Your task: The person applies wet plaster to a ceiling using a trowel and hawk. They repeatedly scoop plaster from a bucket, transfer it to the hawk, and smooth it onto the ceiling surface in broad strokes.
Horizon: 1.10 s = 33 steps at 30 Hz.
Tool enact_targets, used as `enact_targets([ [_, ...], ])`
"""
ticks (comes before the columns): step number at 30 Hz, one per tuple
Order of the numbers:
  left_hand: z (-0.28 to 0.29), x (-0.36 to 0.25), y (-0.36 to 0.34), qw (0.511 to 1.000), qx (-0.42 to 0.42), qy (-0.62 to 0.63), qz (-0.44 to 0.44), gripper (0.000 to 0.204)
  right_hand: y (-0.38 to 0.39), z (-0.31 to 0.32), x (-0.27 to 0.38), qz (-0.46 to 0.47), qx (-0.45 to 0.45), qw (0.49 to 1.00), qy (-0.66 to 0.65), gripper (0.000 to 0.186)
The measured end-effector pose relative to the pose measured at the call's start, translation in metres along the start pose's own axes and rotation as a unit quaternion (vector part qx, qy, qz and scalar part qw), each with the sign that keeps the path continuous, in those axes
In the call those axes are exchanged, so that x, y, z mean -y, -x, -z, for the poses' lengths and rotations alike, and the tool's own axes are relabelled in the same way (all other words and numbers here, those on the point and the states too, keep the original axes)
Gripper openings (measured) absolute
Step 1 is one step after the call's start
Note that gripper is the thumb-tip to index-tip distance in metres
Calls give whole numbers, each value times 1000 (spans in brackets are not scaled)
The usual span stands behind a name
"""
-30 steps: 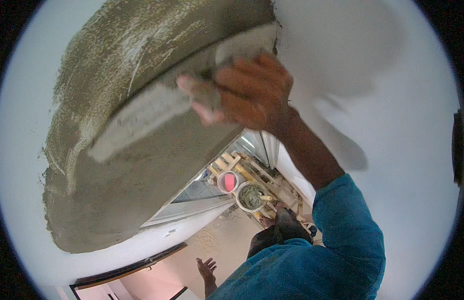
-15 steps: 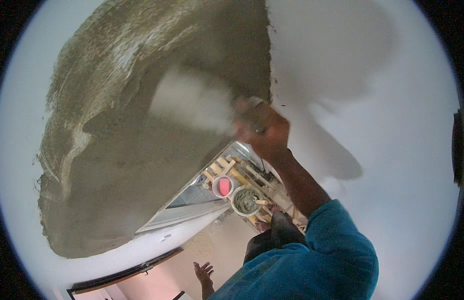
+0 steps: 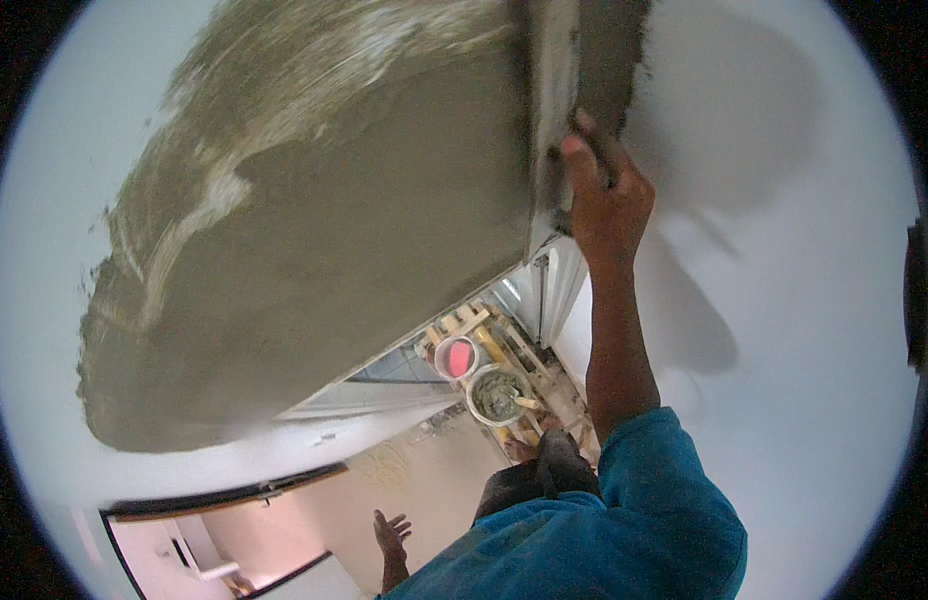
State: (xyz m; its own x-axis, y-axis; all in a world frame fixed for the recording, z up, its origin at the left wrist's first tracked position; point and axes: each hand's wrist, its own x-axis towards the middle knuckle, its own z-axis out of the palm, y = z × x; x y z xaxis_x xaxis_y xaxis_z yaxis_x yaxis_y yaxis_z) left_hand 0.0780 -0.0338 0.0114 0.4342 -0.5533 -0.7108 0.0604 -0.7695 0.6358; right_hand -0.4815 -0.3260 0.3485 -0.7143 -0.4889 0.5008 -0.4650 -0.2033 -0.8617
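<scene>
My right hand (image 3: 609,195) is raised and wrapped round the handle of a plastering trowel (image 3: 550,110). The trowel's long blade stands nearly upright in the picture, at the right part of the wet grey plaster (image 3: 374,200). Its lower end is beside the plaster's bottom edge, close to a corner; whether the blade touches the surface all along I cannot tell. Low on the left, my left hand (image 3: 391,534) hangs away from the wall, fingers spread, holding nothing. Smooth plaster covers the middle, while the upper left of the patch is rough and streaked.
Below is a wooden plank platform (image 3: 474,318) where my feet stand. On it sit a bucket of grey mortar (image 3: 499,397) with a tool handle in it and a bucket (image 3: 454,357) holding a pink sponge (image 3: 460,359). A doorway (image 3: 224,500) opens lower left; white wall (image 3: 764,300) lies right.
My right hand has moved up and right with the trowel, whose blade has turned from lying broad across the plaster to nearly upright. My left hand has shifted slightly left, still spread.
</scene>
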Motion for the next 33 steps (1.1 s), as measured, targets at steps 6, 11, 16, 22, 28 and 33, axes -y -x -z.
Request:
enact_targets([
  [6, 2, 15, 3, 1000, -3, 13, 5, 80, 74, -41, 36, 98, 138, 985, -26, 38],
  [11, -3, 24, 6, 998, -2, 53, 17, 89, 113, -79, 62, 235, 150, 955, -104, 42],
  [16, -4, 29, 13, 997, 9, 79, -7, 86, 148, -96, 75, 266, 189, 942, -73, 43],
  [22, -8, 11, 15, 995, 37, 85, -42, 93, 211, -126, 82, 257, 276, 919, -114, 44],
  [28, -33, -32, 36, 993, 39, 10, -114, 60, 262, -67, 40, -3, 445, 827, -343, 41],
  [33, -97, -80, 63, 889, 285, -163, -319, 37, 266, -21, -3, -447, 121, 744, -483, 37],
])
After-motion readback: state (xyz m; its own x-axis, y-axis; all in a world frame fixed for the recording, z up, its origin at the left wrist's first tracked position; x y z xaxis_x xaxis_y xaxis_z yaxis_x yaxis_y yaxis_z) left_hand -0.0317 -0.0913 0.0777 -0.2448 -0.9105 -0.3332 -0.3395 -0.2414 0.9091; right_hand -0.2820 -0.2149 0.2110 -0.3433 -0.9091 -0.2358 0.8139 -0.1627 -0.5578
